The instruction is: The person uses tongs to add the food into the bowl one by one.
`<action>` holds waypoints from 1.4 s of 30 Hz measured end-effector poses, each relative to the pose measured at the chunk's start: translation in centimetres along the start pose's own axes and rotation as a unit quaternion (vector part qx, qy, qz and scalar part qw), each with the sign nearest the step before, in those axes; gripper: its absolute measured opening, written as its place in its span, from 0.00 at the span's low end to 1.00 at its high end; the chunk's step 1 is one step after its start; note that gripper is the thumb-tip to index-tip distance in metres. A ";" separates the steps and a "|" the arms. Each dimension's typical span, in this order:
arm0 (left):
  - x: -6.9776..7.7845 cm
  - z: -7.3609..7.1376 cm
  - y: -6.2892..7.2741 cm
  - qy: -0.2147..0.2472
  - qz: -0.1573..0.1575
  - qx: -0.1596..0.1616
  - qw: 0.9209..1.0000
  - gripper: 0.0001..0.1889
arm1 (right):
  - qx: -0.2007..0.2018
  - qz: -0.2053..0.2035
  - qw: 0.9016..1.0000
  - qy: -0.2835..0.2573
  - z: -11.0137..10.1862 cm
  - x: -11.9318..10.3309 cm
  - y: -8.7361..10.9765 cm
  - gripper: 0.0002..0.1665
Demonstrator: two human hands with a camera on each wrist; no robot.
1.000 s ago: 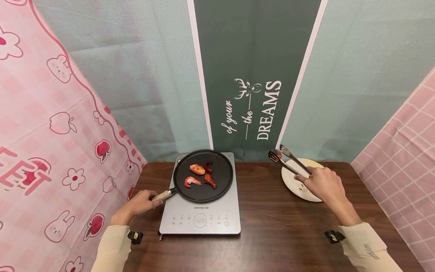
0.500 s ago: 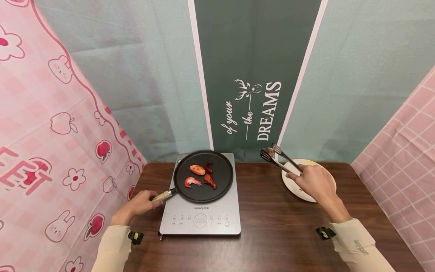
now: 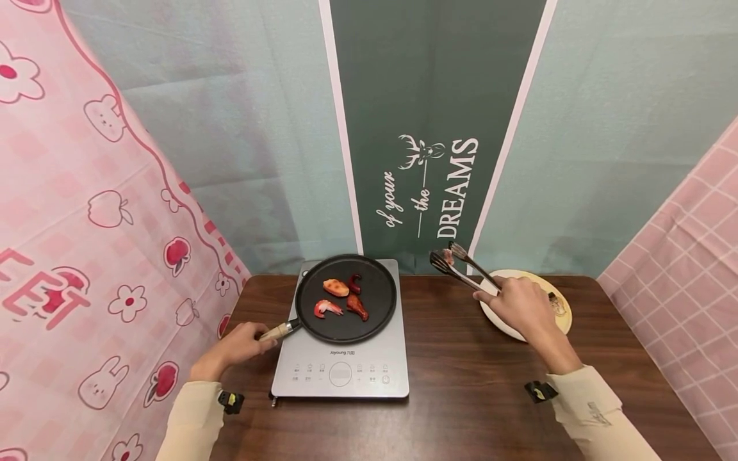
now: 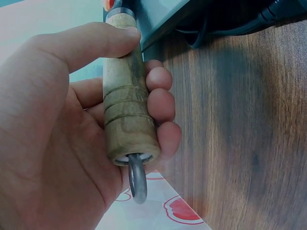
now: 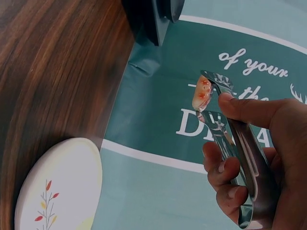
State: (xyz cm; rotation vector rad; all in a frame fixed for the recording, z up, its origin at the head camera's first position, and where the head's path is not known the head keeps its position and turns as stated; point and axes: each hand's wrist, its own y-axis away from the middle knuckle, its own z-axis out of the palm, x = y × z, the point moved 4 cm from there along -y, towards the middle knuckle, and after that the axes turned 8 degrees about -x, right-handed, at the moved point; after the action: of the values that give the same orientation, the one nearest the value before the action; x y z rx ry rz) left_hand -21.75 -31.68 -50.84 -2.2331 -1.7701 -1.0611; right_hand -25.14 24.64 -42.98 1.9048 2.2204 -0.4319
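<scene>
A silver cooktop (image 3: 305,387) stood on the counter (image 3: 450,384). The left hand (image 3: 237,344) gripped the wooden handle (image 4: 127,103) of the black pan (image 3: 377,294) seated on it. The pan carried a shrimp (image 3: 328,308), drumstick (image 3: 357,308), orange piece (image 3: 336,287) and dark red piece (image 3: 352,283). The right hand (image 3: 521,307), above the plate (image 5: 76,167), grasped metal tongs (image 5: 252,167), their tips holding a red-and-white food piece (image 5: 202,93) clear of the plate, before the printed curtain (image 3: 380,96).
</scene>
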 end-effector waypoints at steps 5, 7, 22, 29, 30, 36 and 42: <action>0.0 0.0 0.0 -0.001 -0.002 0.000 1.000 0.09 | 0.002 0.000 1.000 0.003 0.1 -0.5 -0.3 0.20; 0.1 0.0 0.0 -0.001 -0.003 -0.001 1.000 0.09 | 0.004 0.001 1.000 0.005 0.2 -0.6 -0.4 0.21; 0.1 -0.1 0.1 -0.007 -0.005 -0.002 1.000 0.09 | 0.012 -0.021 1.000 0.005 0.5 -2.1 -1.1 0.23; 0.2 -0.1 0.1 -0.011 -0.001 0.000 1.000 0.09 | 0.023 -0.026 0.999 0.008 0.7 -2.6 -1.3 0.23; 0.2 -0.1 0.1 -0.011 -0.001 0.001 1.000 0.09 | 0.024 -0.027 0.999 0.008 0.7 -2.7 -1.3 0.23; 0.3 -0.2 0.2 -0.007 -0.006 -0.002 1.000 0.09 | 0.020 -0.031 0.999 0.000 0.9 -3.2 -1.6 0.23; 0.2 -0.2 0.1 -0.001 -0.005 -0.004 1.000 0.10 | 0.020 -0.032 0.999 -0.005 1.1 -3.8 -1.9 0.22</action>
State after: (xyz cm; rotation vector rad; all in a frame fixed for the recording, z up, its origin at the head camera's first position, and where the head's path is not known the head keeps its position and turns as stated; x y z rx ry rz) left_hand -21.70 -31.62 -50.52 -2.2326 -1.7845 -1.0686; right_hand -26.47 20.50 -42.61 1.8497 2.2893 -0.4972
